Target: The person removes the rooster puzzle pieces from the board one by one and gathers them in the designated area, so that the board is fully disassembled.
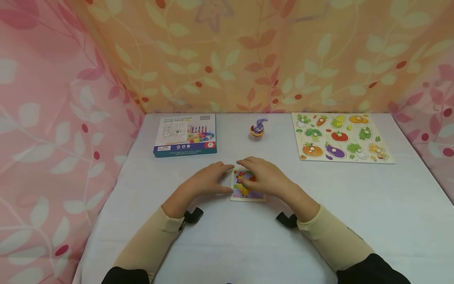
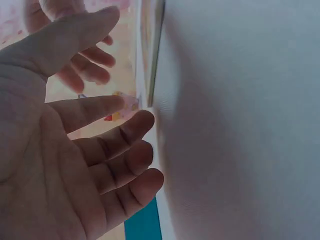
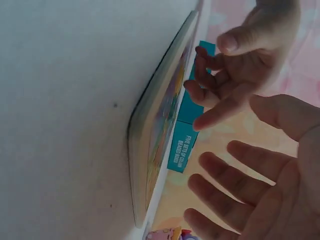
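Observation:
A small square picture puzzle [image 1: 242, 189] with a pale frame and a colourful animal lies flat on the white cloth; its thin edge [image 3: 137, 165] shows in the right wrist view. My left hand [image 1: 209, 179] is at its left side, thumb and fingers spread apart and relaxed. Over its right part hovers my right hand [image 1: 267, 177], hiding some of the picture, its fingers loosely spread too. Neither hand grips anything. In the left wrist view the left fingers [image 2: 125, 142] are apart from the puzzle's edge [image 2: 156, 55].
A boxed bead set [image 1: 186, 136] lies behind on the left. Behind the puzzle stands a small purple figurine [image 1: 258, 128] in a round base. A vegetable peg puzzle board [image 1: 342, 138] lies at the back right. Patterned curtains [image 1: 248, 59] enclose the table.

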Action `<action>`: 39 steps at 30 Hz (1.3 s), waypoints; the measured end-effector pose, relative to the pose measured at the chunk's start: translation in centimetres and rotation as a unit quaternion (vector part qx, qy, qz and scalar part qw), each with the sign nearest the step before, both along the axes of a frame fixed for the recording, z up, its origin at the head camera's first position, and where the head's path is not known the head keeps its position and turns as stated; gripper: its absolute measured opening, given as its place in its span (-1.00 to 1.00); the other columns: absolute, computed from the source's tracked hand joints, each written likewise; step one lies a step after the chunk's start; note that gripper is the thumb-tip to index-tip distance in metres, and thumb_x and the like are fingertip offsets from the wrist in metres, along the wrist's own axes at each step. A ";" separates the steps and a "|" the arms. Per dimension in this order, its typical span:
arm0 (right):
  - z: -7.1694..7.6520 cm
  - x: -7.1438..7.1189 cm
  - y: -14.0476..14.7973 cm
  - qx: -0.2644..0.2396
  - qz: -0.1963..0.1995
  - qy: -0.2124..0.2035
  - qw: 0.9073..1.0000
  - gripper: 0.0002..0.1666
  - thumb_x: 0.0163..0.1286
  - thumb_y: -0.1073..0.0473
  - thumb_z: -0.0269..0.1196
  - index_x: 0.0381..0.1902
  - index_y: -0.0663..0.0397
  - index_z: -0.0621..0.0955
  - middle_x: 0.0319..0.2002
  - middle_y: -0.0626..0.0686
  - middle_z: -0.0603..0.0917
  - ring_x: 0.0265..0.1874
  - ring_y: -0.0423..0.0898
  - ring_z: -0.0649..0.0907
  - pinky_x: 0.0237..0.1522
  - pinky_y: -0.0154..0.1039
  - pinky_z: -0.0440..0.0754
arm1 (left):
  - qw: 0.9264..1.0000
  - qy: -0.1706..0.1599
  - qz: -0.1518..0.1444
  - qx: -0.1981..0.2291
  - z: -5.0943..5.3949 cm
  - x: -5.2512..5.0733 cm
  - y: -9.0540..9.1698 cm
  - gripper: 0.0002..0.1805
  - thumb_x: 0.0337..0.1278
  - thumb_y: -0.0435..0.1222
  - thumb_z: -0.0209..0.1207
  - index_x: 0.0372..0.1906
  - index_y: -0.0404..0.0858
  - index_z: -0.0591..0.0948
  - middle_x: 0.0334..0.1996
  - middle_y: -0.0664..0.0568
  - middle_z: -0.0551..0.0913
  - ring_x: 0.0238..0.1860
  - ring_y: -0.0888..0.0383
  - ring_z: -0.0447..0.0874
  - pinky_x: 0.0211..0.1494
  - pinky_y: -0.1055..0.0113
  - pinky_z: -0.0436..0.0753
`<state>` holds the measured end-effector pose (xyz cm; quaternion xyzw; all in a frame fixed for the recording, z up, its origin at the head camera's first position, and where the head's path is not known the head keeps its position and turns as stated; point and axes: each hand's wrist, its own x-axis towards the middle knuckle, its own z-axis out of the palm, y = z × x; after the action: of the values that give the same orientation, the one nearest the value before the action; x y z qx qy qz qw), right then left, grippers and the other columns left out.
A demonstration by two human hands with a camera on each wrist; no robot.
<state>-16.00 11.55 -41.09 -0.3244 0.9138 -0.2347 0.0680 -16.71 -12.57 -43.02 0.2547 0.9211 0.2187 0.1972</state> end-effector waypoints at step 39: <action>-4.3 -1.7 -1.0 -0.015 -0.034 0.005 0.999 -0.66 0.34 -0.02 0.45 -0.02 0.00 0.72 0.10 0.07 0.56 0.12 0.12 0.48 0.13 0.13 0.43 | 0.999 -0.010 0.007 -0.032 -0.9 0.4 0.7 0.03 -0.08 0.07 0.57 0.53 -0.09 0.37 0.13 0.01 0.50 0.08 0.09 0.47 0.28 0.09 0.50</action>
<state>-17.71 10.54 -45.36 -0.2954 0.9209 -0.2493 0.0510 -16.27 -11.89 -43.88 0.2396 0.9272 0.1935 0.2130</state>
